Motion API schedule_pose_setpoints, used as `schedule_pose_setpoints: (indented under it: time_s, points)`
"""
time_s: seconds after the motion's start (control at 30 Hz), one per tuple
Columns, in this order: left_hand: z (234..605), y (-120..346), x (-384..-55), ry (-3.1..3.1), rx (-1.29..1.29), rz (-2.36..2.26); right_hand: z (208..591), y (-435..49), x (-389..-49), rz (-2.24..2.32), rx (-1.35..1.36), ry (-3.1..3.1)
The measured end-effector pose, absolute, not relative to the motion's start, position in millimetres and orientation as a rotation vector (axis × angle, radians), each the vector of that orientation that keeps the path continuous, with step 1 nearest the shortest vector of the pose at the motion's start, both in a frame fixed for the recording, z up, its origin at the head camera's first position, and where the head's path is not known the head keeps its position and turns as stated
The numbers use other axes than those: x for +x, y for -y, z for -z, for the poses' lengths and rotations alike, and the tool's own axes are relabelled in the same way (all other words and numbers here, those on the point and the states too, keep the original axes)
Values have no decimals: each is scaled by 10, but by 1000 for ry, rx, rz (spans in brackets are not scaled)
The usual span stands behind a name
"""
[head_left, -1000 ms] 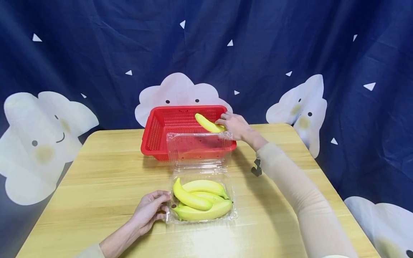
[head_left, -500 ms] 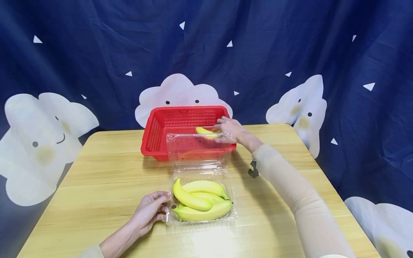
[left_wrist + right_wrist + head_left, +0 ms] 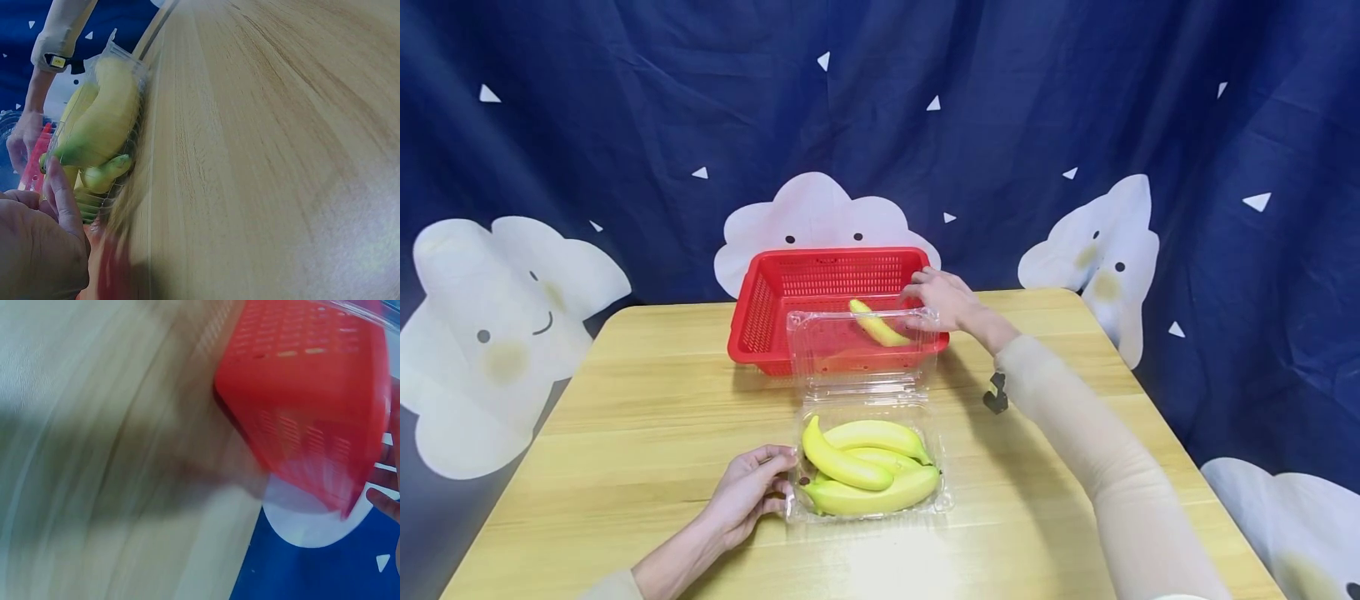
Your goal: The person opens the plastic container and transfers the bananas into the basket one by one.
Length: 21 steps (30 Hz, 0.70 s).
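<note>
In the head view, my left hand holds the left edge of a clear plastic clamshell box, fingers and thumb at its side. Its lid stands raised at the back. Several yellow bananas lie inside; green tips show in the left wrist view. At the right rim of a red plastic basket is my right hand, fingers loose with nothing between them. One banana lies in the basket just left of that hand, partly seen through the lid. Fingers of the right hand show beside the basket in the right wrist view.
The basket and box stand on a light wooden table, the basket behind the box. The raised lid overlaps the basket's front in the head view. A dark blue curtain with white clouds hangs behind the table. A black strap piece hangs at the right sleeve.
My right hand lowered the banana into the basket and let go of it; the banana now lies there, turned slightly. The left hand and the box have stayed in place.
</note>
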<state>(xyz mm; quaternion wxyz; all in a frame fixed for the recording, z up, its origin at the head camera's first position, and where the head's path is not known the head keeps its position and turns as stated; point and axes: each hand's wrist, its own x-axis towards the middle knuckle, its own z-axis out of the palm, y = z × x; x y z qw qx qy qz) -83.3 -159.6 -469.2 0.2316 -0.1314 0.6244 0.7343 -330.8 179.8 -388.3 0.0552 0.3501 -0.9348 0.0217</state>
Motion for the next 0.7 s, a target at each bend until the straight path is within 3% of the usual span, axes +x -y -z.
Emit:
schedule_pose_setpoints:
  time_s: [0.7]
  points:
    - [4697, 1608, -839, -1707, -337, -2022, 3472, -2182, -3027, -106, 1011, 2690]
